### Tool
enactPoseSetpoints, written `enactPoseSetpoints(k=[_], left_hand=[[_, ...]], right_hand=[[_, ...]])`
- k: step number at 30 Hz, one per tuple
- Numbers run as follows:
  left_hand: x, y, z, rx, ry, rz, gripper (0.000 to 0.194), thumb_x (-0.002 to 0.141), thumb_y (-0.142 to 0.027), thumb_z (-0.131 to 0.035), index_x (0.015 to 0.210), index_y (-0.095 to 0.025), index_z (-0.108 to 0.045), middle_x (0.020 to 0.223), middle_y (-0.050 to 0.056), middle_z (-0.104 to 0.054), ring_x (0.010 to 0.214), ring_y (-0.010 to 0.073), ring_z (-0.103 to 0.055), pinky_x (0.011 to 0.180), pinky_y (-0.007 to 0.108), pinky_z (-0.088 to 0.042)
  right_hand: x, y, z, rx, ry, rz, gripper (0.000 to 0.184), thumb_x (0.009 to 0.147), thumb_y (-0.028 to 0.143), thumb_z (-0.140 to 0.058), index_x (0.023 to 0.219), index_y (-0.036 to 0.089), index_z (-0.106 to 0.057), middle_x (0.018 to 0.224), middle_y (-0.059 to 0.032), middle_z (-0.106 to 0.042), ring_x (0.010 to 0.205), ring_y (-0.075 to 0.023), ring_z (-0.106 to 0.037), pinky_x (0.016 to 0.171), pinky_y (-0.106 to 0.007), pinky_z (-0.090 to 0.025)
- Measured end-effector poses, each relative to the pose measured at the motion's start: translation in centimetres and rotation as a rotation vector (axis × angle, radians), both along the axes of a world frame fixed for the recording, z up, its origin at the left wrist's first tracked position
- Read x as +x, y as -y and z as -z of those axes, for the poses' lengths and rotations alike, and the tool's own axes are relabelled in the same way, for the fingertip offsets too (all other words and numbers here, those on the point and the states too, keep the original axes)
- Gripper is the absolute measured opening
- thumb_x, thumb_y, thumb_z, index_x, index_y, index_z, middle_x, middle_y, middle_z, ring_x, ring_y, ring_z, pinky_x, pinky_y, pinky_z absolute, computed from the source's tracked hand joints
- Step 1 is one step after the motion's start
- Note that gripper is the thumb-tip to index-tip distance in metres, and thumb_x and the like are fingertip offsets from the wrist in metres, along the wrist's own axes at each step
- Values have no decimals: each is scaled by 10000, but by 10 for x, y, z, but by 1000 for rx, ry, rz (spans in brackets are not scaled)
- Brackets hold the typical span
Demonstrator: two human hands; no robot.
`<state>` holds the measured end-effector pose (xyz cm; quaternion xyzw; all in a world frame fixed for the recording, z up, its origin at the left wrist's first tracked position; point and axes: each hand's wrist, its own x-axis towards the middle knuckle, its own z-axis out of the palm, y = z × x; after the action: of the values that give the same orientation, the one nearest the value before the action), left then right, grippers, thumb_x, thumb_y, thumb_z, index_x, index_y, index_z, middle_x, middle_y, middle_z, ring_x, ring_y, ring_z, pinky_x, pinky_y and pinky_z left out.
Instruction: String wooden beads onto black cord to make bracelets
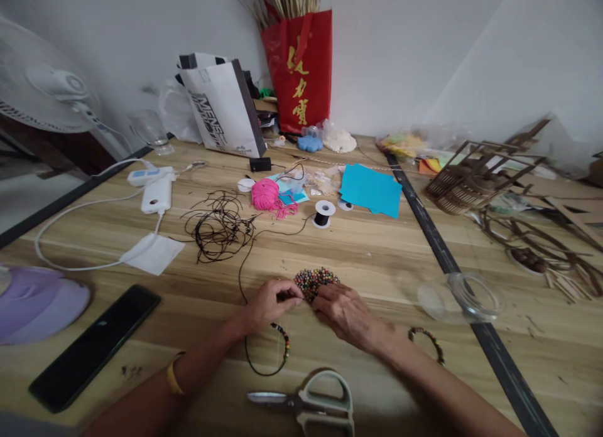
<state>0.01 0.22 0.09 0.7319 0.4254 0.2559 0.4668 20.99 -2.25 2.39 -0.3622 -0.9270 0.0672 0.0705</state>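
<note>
A small heap of multicoloured beads lies on the table in front of me. My left hand is at its left side, thumb and forefinger pinched together. A black cord runs under this hand and shows below it as a loop partly strung with beads. The cord's tip between the fingers is too small to see clearly. My right hand touches the near right edge of the heap, fingers bent together and tips mostly hidden. White-and-green-handled scissors lie nearest my body.
A spool of black cord, tangled black cord and pink yarn lie beyond the hands. A phone is at left. At right are a beaded strand and a clear round container.
</note>
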Motion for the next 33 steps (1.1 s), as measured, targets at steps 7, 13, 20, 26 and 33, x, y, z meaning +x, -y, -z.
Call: enactPoseSetpoints(k=[7,13,20,26,33], left_hand=[[0,0,2,12,-16,-5,102,755,-178,-604,783,-138,-694,771,40,-694,736,151,-604,698,240,-455],[0,0,2,14,-29,-3,100,757,-169,-607,778,-134,-698,751,38,-690,716,148,-602,688,237,-451],[0,-1,2,7,-21,-13,85,750,-144,-624,776,-131,-704,759,38,-691,736,151,-610,713,241,-455],[1,0,-1,-25,-13,-20,74,742,-152,-638,765,-130,-705,745,36,-691,720,148,-610,696,237,-459],[2,0,-2,-31,-20,-24,77,728,-139,-635,758,-130,-705,747,32,-688,724,147,-601,701,235,-457]], right_hand=[[-2,1,5,19,31,19,160,837,19,-548,820,170,-600,821,-54,-608,743,-161,-553,702,-276,-403],[-3,-2,6,3,-232,25,111,927,140,-500,870,177,-588,810,-48,-580,788,-173,-543,713,-278,-402],[-6,-5,27,4,-549,45,103,934,169,-483,922,183,-585,876,-67,-634,833,-186,-556,751,-318,-427],[-9,-5,33,15,-644,27,74,924,171,-510,911,194,-580,843,-45,-655,803,-174,-563,755,-325,-426],[-10,-4,36,-13,-675,19,60,917,165,-528,924,193,-581,851,-42,-664,810,-177,-571,758,-332,-424]])
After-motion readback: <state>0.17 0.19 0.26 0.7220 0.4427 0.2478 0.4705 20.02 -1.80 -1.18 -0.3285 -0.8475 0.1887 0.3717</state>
